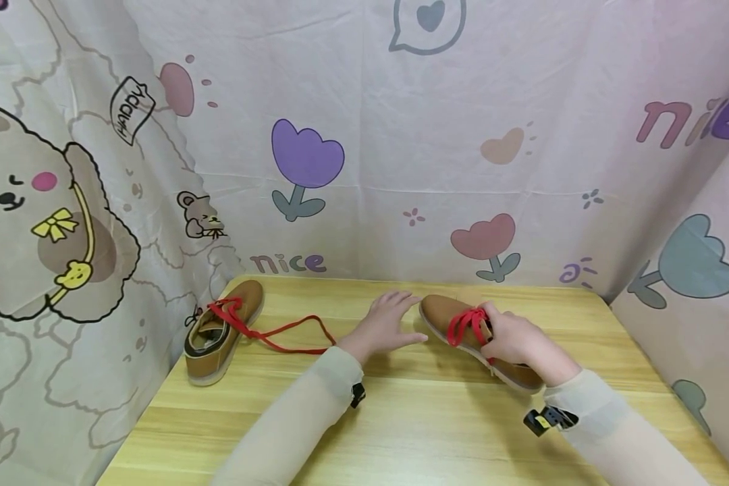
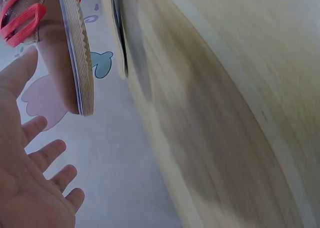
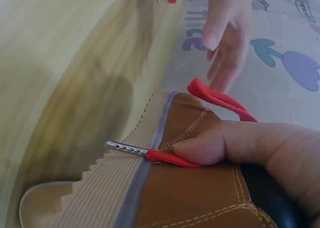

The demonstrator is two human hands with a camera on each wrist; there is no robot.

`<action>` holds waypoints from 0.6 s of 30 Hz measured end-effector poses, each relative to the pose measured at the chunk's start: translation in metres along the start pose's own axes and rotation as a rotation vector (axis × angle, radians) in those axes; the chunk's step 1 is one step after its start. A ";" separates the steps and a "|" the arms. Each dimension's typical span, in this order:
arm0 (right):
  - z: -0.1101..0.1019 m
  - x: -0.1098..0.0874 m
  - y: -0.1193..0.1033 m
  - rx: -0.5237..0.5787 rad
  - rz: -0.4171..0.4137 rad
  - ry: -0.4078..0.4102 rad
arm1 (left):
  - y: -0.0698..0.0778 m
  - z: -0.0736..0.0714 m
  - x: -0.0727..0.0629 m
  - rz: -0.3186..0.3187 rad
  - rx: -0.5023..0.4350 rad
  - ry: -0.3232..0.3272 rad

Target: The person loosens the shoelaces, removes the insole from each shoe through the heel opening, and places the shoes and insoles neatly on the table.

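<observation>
My right hand (image 1: pixel 513 337) grips a tan lace-up shoe (image 1: pixel 442 314) round its opening, the thumb (image 3: pixel 205 145) on the side of the upper. Red laces (image 1: pixel 466 327) form a bow on the shoe, and one lace's metal tip (image 3: pixel 125 148) lies across the sole's edge. In the left wrist view the toe (image 2: pixel 59 82) hangs above the tabletop. My left hand (image 1: pixel 389 324) is beside the toe, fingers spread and holding nothing. At the far left a second tan shoe (image 1: pixel 205 364) stands on the table, its red lace (image 1: pixel 285 349) trailing toward my left forearm.
The wooden table (image 1: pixel 437 432) ends at a printed cloth (image 1: pixel 376 229) hanging behind it, with more cloth at both sides. A rounded beige edge (image 3: pixel 40 200) shows below the held shoe in the right wrist view. Each wrist wears a small black camera (image 1: pixel 547 420).
</observation>
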State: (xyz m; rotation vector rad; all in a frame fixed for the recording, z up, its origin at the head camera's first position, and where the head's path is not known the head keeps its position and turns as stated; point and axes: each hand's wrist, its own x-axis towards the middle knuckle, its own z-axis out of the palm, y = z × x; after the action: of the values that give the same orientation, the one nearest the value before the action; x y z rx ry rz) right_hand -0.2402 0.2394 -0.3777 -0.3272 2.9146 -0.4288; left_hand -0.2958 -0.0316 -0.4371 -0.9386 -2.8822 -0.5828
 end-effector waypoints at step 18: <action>0.018 -0.001 -0.024 -0.041 -0.046 0.011 | 0.006 0.012 0.010 0.026 0.058 -0.067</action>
State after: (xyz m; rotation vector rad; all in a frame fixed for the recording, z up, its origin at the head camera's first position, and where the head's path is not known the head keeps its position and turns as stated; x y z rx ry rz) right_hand -0.2312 0.2121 -0.3876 -0.4004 2.9349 -0.3794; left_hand -0.2997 -0.0174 -0.4450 -1.0045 -2.9235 -0.4712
